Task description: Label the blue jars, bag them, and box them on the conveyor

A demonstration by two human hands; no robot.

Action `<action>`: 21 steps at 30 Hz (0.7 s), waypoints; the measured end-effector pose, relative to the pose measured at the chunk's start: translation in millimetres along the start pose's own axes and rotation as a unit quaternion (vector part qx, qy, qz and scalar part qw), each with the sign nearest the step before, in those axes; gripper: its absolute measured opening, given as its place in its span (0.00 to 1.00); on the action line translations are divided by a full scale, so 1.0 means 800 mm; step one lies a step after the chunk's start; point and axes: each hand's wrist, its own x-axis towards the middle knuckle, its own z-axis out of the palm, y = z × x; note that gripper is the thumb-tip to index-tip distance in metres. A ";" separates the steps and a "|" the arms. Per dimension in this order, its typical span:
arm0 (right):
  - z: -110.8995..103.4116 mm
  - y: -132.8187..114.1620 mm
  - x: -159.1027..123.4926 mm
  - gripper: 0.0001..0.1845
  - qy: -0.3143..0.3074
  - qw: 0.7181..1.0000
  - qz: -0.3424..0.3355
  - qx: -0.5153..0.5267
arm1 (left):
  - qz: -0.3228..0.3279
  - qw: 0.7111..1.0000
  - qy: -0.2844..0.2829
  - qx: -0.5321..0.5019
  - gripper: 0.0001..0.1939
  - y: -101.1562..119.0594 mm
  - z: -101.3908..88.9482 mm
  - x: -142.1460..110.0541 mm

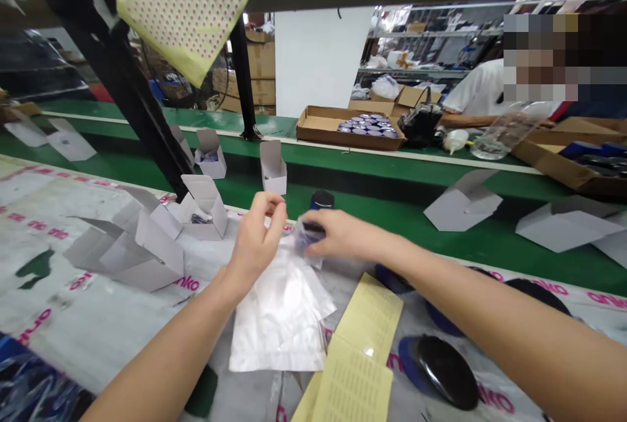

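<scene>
My left hand (pixel 258 234) pinches the top edge of a clear plastic bag (pixel 300 231), fingers closed. My right hand (pixel 337 234) grips a small dark jar (pixel 311 232) wrapped in that bag, just above a stack of clear plastic bags (pixel 281 317) lying on the table. Another dark jar (pixel 322 200) with a black lid stands upright just behind my hands. Yellow label sheets (pixel 360 343) lie to the right of the bag stack, under my right forearm.
Several open white cartons (pixel 147 239) stand at the left. Black lids (pixel 443 370) lie at the right. Beyond runs a green conveyor belt (pixel 392 213) with flat and folded cartons, a cardboard tray of jars (pixel 350 127), and a co-worker (pixel 484 89) at the back right.
</scene>
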 end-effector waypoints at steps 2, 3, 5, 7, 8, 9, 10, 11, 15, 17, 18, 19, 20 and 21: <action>-0.028 -0.007 0.031 0.21 0.045 0.999 -0.020 -0.008 | -0.054 0.996 0.072 -0.021 0.09 -0.021 0.005 0.018; -0.040 -0.011 0.051 0.21 0.088 0.995 -0.037 -0.016 | -0.095 0.991 0.095 -0.029 0.17 -0.033 0.009 0.032; -0.054 -0.015 0.096 0.23 0.193 0.975 -0.095 -0.045 | -0.179 0.976 0.119 -0.043 0.34 -0.057 0.020 0.064; -0.054 -0.014 0.141 0.31 0.256 0.955 -0.131 -0.070 | -0.226 0.963 0.136 -0.048 0.47 -0.079 0.031 0.098; -0.051 -0.011 0.160 0.34 0.262 0.952 -0.140 -0.079 | -0.236 0.960 0.140 -0.050 0.50 -0.089 0.035 0.113; -0.047 -0.007 0.175 0.35 0.257 0.951 -0.145 -0.088 | -0.242 0.959 0.136 -0.056 0.50 -0.098 0.038 0.126; -0.043 -0.002 0.187 0.34 0.245 0.953 -0.149 -0.099 | -0.245 0.959 0.127 -0.064 0.48 -0.107 0.041 0.137; -0.040 0.003 0.196 0.31 0.231 0.954 -0.155 -0.115 | -0.249 0.959 0.115 -0.074 0.44 -0.115 0.042 0.144; -0.035 0.011 0.206 0.17 0.167 0.951 -0.174 -0.194 | -0.245 0.961 0.081 -0.098 0.29 -0.138 0.043 0.154; -0.033 0.002 0.206 0.13 0.143 0.946 -0.178 -0.231 | -0.242 0.962 0.080 -0.099 0.26 -0.142 0.041 0.152; -0.031 -0.005 0.207 0.13 0.136 0.943 -0.177 -0.246 | -0.243 0.962 0.079 -0.098 0.24 -0.142 0.039 0.151; -0.028 -0.011 0.207 0.13 0.133 0.941 -0.173 -0.258 | -0.244 0.962 0.077 -0.098 0.23 -0.141 0.037 0.150; -0.024 -0.017 0.207 0.14 0.131 0.939 -0.170 -0.267 | -0.247 0.961 0.074 -0.097 0.23 -0.140 0.035 0.150; -0.021 -0.020 0.207 0.15 0.130 0.938 -0.167 -0.274 | -0.250 0.961 0.072 -0.096 0.22 -0.138 0.034 0.150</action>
